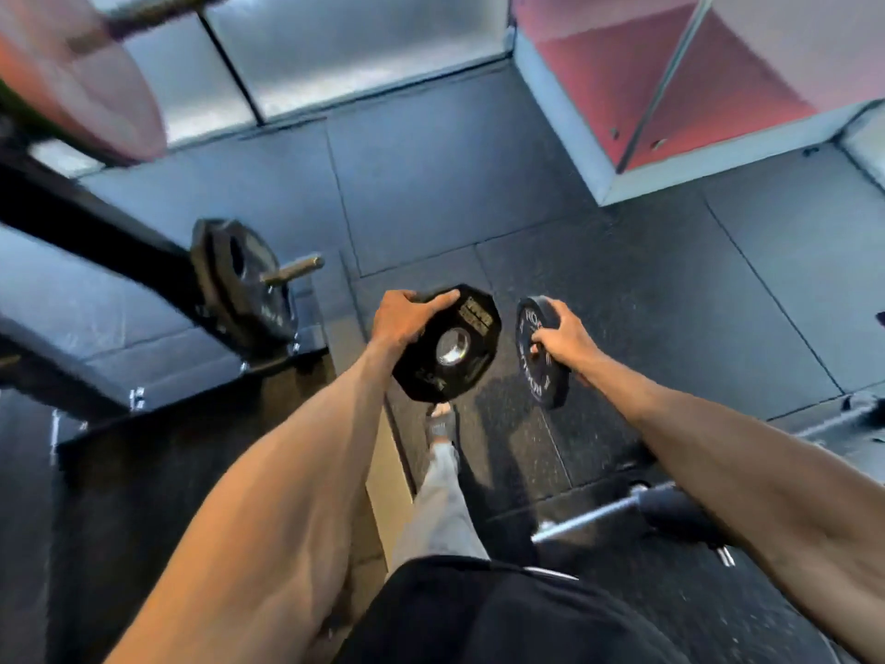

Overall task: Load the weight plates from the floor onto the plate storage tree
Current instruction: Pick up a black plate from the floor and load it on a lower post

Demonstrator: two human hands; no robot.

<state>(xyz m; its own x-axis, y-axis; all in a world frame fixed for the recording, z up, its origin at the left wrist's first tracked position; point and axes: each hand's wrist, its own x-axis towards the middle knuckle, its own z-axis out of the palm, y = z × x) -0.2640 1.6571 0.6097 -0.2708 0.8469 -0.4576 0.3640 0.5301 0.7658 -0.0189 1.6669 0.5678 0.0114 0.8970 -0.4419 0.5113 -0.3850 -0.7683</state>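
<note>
Head view: a cornered plate (pixel 450 347) is gripped by the left hand (pixel 407 317) and a round plate (pixel 540 361) by the right hand (pixel 565 335), above the floor (pixel 622 261) near the tree peg (pixel 293 269); both are judged hard and heavy, best held by the rim.

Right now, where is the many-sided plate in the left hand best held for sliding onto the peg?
Probably at the rim, from above, as the left hand grips it: the many-sided plate has flat edge facets for the fingers, and that keeps its centre hole clear for the peg.
</note>
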